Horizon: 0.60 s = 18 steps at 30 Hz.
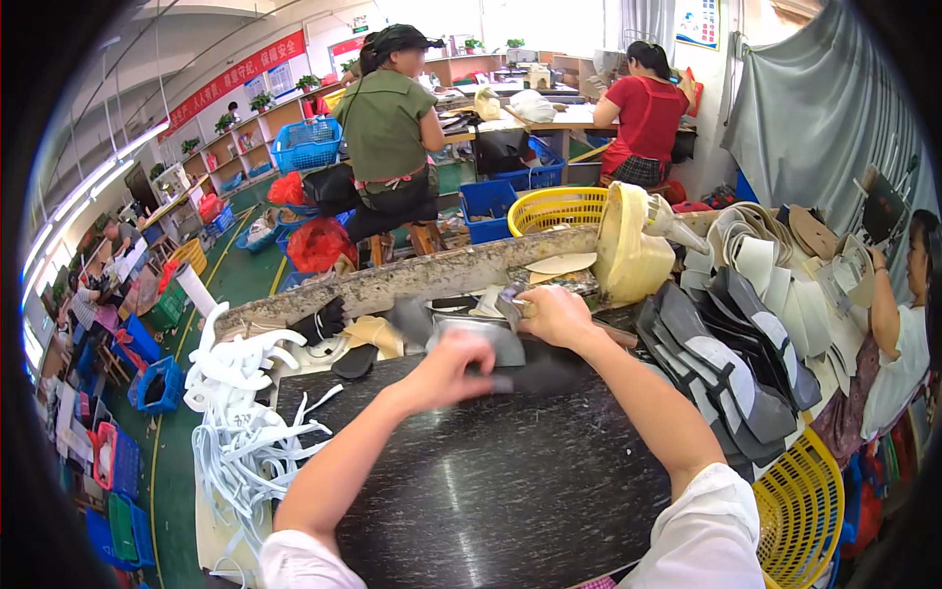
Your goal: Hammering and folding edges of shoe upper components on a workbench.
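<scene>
- The left hand (446, 370) is over the black surface (461, 481), its fingers curled and blurred; I cannot tell whether they pinch anything.
- The right hand (557, 316) is farther out and to the right, its fingers bent together beside a small greyish item (511, 303); whether they grip it, I cannot tell.
- A grey piece (486, 341) is between the two hands, toward the far side of the surface, partly covered by the left fingers.
- A dark piece (540, 372), also blurred, shows just below the right hand.
- Pale strips (240, 447) lie heaped at the left.
- Dark grey pieces (724, 365) overlap in stacks at the right, near a yellow basket (832, 491).
- A bulky cream-coloured object (633, 247) stands beyond the right hand.
</scene>
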Tool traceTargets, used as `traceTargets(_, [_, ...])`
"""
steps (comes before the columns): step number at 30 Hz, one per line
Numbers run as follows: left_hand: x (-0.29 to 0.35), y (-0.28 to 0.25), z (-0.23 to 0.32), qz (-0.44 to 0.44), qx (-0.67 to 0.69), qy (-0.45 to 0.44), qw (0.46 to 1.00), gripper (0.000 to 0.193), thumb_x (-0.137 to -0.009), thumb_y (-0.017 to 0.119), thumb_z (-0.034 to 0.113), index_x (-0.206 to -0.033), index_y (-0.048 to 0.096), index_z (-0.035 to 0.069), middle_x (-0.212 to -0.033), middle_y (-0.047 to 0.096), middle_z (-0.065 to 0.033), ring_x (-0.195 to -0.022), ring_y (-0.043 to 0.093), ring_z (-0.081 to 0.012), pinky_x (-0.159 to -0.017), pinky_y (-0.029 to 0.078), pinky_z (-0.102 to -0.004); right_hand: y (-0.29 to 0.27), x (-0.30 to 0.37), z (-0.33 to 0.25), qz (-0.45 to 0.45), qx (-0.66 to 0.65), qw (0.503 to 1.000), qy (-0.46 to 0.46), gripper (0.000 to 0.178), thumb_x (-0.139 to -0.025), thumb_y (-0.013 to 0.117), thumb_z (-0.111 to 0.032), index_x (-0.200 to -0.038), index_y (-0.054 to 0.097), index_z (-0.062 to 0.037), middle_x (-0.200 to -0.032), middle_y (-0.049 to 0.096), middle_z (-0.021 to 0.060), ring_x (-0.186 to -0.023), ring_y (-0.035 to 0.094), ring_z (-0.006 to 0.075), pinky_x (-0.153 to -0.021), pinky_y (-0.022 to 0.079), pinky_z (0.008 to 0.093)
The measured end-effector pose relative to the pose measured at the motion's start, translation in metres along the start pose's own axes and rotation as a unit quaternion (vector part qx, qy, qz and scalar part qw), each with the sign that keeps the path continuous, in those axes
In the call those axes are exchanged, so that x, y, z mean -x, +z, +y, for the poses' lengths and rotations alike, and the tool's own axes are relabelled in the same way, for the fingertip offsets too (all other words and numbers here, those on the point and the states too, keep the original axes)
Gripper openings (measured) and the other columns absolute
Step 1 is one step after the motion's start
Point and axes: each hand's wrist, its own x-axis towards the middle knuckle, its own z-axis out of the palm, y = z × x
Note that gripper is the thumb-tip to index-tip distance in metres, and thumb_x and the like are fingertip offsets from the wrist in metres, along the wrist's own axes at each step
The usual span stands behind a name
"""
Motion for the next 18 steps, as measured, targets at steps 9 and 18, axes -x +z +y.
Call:
traceTargets(9, [0.164,-0.092,0.184,-0.119,0.306,-0.269,0.905,0.046,-0.086,0.075,0.018,-0.125,0.061,-0.001,-0.114,0.069,-0.0144,-0.103,0.068,-0.0210,-0.087,0.053,-0.0316,0.017,0.007,0.022,0.121,0.254,0.954,-0.109,0.008,-0.081,0.065,-0.017,-0.085,0.068,-0.0114,-0.094,0.065,0.0110,-0.078,0.071,0.0295,-0.064,0.056,0.0412])
traceTargets(18, [0.190,0.010,0.149,-0.124,0.243,-0.305,0.912,0.051,-0.081,0.068,0.018,-0.126,0.056,-0.003,-0.113,0.065,-0.0223,-0.105,0.064,-0.0372,-0.092,0.051,-0.0422,-0.043,0.173,-0.057,-0.178,-0.274,0.922,-0.208,0.033,-0.083,0.077,-0.008,-0.114,0.066,-0.0031,-0.112,0.069,0.0113,-0.103,0.067,0.0214,-0.089,0.053,0.0340])
